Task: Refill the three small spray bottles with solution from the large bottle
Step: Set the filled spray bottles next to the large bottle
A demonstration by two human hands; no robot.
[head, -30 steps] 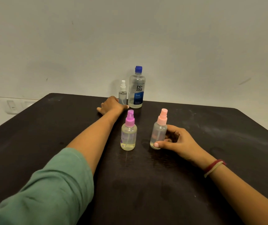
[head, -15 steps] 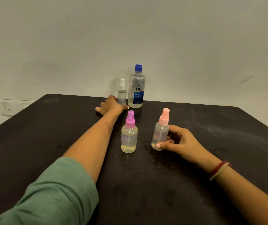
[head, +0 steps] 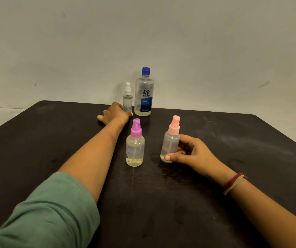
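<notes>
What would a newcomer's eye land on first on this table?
The large bottle with its blue cap stands at the far edge of the dark table, a white-capped spray bottle just left of it with the left hand at its foot. Nearer, the right hand grips a pink-capped spray bottle, beside a purple-capped spray bottle standing free.

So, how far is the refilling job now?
Done: nothing that shows; the large bottle has its blue cap on, and all three spray heads are on. In hand: the right hand grips the pink-capped bottle; the left hand is at the white-capped bottle, grip hidden. Left: opening, pouring, closing all three, the purple-capped bottle included.
</notes>
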